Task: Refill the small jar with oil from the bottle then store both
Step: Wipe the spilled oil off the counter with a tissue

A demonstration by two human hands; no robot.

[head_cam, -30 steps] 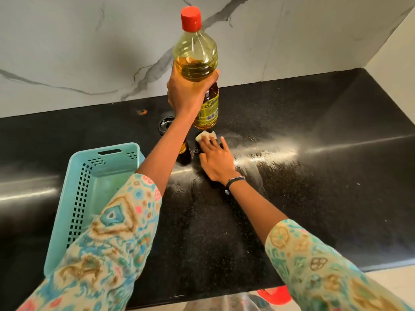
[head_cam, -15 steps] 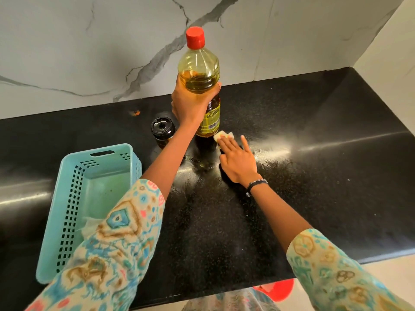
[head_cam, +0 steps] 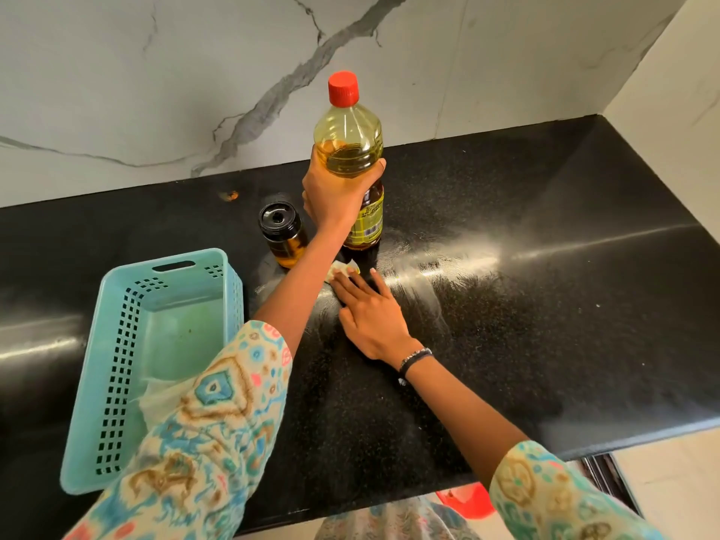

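While my left hand [head_cam: 331, 192] grips the red-capped oil bottle [head_cam: 352, 150], label unreadable, my right hand [head_cam: 370, 313] presses a cloth [head_cam: 341, 268] flat beside the oil-filled small jar [head_cam: 283, 233].

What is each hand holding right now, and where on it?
Left hand grips the oil bottle around its middle. Right hand presses a cloth flat on the counter.

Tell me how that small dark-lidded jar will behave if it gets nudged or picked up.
The small jar looks squat, so a nudge would probably slide it, not tip it. It seems to be glass with oil inside, so likely heavy for its size and breakable. The countertop shows smears, so the jar may be slippery.
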